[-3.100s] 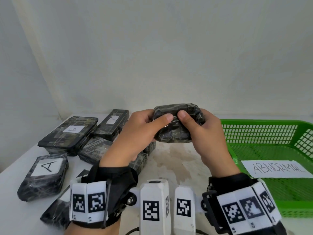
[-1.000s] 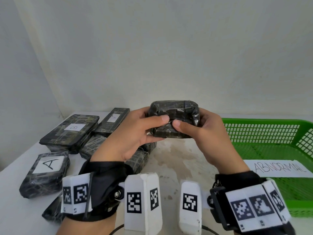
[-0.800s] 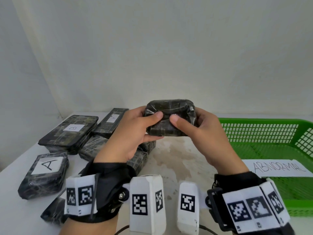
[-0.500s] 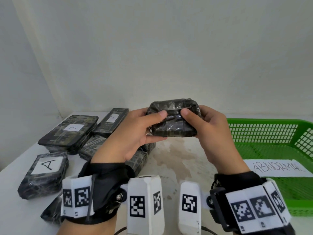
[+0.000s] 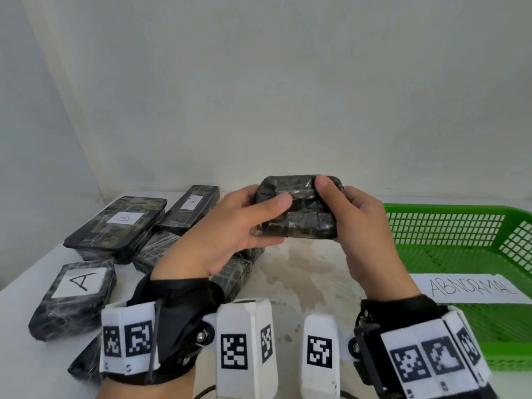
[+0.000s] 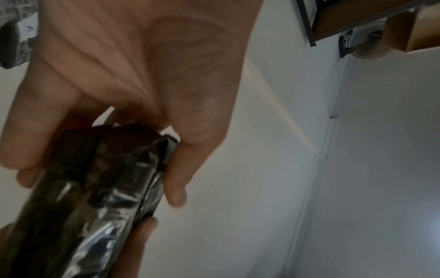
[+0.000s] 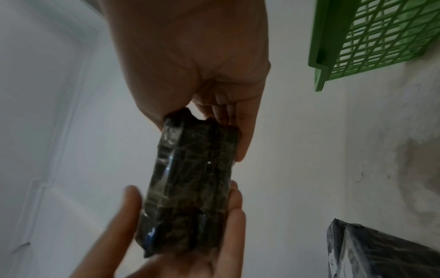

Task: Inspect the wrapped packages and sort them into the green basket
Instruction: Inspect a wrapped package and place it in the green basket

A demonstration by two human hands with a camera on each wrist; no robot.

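White walls meet in a corner behind a white table [image 5: 302, 272] whose middle carries a brownish stain. Above that stain, both hands hold one dark film-wrapped package [image 5: 299, 213] off the surface: the left hand [image 5: 230, 234] grips its left end, thumb laid across the near face and fingers curled behind, while the right hand [image 5: 365, 226] clamps the right end, thumb pressed on the top edge. From the wrist views the package [image 6: 95, 188] shows glossy, wrinkled wrap pinched between thumb and fingers on each side [image 7: 190, 188]. To the right sits the green basket [image 5: 460, 210], well apart from the held package, with a paper sign reading ABNORMAL [image 5: 469, 287] lying in it. At the left, more wrapped packages cluster on the table: one labelled A [image 5: 74, 298] nearest, one labelled B [image 5: 118, 226] farther back, and a narrow one with a small label [image 5: 190, 207] beyond it.
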